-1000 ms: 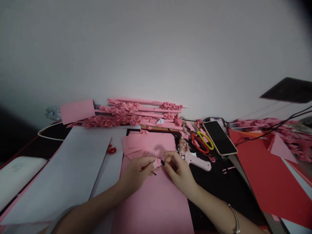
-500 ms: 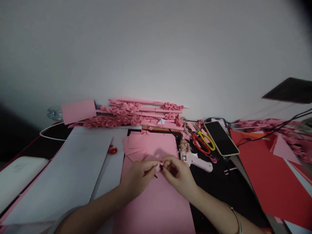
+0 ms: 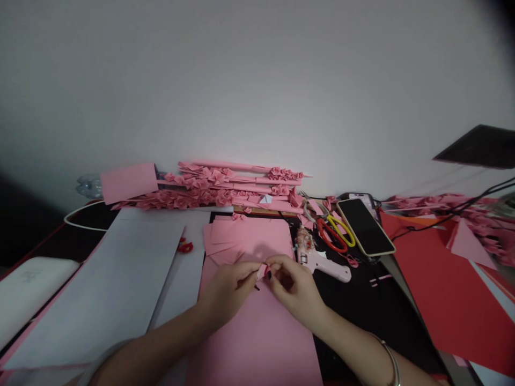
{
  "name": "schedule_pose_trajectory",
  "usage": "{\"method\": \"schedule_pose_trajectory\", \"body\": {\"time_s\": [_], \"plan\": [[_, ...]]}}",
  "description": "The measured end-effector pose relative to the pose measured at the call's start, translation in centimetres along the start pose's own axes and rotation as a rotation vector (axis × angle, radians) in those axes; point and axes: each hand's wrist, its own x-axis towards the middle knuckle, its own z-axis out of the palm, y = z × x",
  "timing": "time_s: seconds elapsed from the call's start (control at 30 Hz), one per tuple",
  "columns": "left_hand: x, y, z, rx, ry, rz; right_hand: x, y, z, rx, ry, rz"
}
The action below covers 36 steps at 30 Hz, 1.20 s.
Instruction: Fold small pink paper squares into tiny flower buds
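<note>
My left hand (image 3: 227,292) and my right hand (image 3: 295,287) meet over a large pink paper sheet (image 3: 257,338) at the table's middle. Both pinch a small folded pink paper piece (image 3: 262,271) between their fingertips. A fanned stack of pink paper squares (image 3: 245,238) lies just beyond the hands. A pink glue gun (image 3: 322,262) rests on the dark mat to the right of my right hand.
Pink paper sticks with folded flowers (image 3: 225,190) lie along the wall. Red and yellow scissors (image 3: 333,233) and a phone (image 3: 365,226) sit at the right, beside red paper sheets (image 3: 442,289). White sheets (image 3: 108,289) cover the left. A white device (image 3: 28,289) lies at the far left.
My two hands have drawn closer together around the small pink piece, and the fingers have shifted on it. Nothing else on the table has moved.
</note>
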Motion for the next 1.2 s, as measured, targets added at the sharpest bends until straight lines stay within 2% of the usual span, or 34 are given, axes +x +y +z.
{"method": "schedule_pose_trajectory", "body": {"time_s": [0.33, 0.6, 0.77, 1.2], "plan": [[0.02, -0.34, 0.10, -0.128, 0.006, -0.047, 0.48, 0.29, -0.23, 0.044, 0.082, 0.007], [0.62, 0.33, -0.13, -0.472, -0.022, -0.309, 0.46, 0.43, -0.48, 0.108, 0.049, -0.067], [0.53, 0.00, -0.05, -0.467, -0.098, -0.321, 0.40, 0.37, -0.36, 0.095, 0.073, -0.074], [0.61, 0.34, -0.35, -0.474, -0.130, -0.323, 0.29, 0.15, -0.25, 0.069, 0.122, -0.099]]}}
